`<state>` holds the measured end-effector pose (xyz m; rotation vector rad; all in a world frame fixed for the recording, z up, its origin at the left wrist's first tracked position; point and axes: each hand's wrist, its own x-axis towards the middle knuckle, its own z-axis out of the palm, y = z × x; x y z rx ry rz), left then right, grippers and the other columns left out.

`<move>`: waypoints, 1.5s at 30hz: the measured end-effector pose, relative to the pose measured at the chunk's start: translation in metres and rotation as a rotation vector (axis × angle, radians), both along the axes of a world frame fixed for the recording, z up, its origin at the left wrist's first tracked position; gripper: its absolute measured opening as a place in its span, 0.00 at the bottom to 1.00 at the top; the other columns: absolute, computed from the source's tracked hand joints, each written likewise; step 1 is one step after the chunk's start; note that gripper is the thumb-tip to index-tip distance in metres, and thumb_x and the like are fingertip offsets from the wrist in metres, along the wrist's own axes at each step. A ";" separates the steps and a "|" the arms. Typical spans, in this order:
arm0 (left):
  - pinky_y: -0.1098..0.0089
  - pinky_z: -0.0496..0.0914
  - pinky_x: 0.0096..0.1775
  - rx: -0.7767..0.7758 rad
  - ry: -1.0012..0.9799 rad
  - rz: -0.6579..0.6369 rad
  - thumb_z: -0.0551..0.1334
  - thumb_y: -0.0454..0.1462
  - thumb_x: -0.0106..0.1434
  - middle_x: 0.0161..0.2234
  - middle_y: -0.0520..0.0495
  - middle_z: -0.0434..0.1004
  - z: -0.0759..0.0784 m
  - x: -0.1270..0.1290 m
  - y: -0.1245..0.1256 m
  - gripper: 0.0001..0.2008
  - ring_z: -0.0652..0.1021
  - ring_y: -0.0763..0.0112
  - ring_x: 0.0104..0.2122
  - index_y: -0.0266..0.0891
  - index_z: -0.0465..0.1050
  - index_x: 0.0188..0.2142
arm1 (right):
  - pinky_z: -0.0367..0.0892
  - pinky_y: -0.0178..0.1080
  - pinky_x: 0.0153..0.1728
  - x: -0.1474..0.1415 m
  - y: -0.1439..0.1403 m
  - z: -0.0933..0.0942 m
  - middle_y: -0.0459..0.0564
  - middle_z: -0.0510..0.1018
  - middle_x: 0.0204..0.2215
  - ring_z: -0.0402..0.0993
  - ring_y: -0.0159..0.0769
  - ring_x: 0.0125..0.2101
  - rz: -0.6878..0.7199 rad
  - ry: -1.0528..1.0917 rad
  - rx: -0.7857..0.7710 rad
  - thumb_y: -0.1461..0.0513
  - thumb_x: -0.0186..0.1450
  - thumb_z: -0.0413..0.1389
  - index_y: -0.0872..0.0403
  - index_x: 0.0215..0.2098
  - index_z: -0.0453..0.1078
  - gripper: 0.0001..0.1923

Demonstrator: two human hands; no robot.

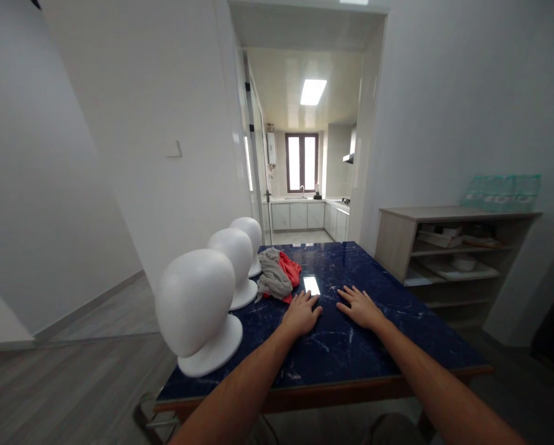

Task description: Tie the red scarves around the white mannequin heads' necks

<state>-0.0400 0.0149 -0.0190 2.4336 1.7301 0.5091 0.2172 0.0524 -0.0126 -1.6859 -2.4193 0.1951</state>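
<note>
Both hands rest palm down on a dark blue marble-patterned table. My left hand has its fingers spread and holds nothing. It lies just in front of a crumpled pile of grey cloth and red cloth. Flat on the tabletop, my right hand also has its fingers apart and nothing in them. Along the table's left side stand three white foam mannequin heads on round bases: a near head, a middle head and a far head.
A bright rectangle, apparently the ceiling light's reflection, shows on the glossy table beyond my left hand. To the right stands a wooden shelf unit with wrapped bottles on top. Behind the table a doorway opens into a kitchen. A chair's metal frame shows at lower left.
</note>
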 end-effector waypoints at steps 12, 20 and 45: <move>0.48 0.51 0.73 -0.011 0.038 -0.006 0.49 0.54 0.76 0.76 0.40 0.56 0.005 0.001 -0.004 0.34 0.56 0.48 0.75 0.42 0.61 0.74 | 0.41 0.60 0.74 0.000 0.000 -0.001 0.50 0.52 0.77 0.44 0.54 0.76 -0.008 0.024 0.017 0.39 0.75 0.45 0.46 0.77 0.57 0.39; 0.49 0.52 0.73 -0.007 0.050 -0.010 0.48 0.54 0.77 0.76 0.40 0.56 0.007 0.002 -0.005 0.33 0.56 0.49 0.75 0.43 0.61 0.74 | 0.43 0.61 0.73 0.001 0.001 -0.002 0.50 0.53 0.77 0.45 0.55 0.76 -0.006 0.028 0.020 0.38 0.74 0.45 0.46 0.77 0.57 0.39; 0.48 0.51 0.73 0.008 0.052 -0.015 0.49 0.54 0.77 0.75 0.39 0.56 0.001 0.000 -0.001 0.33 0.57 0.48 0.75 0.43 0.61 0.74 | 0.42 0.60 0.73 0.001 0.001 -0.003 0.50 0.53 0.77 0.45 0.54 0.76 -0.010 0.039 0.027 0.38 0.74 0.45 0.47 0.76 0.58 0.39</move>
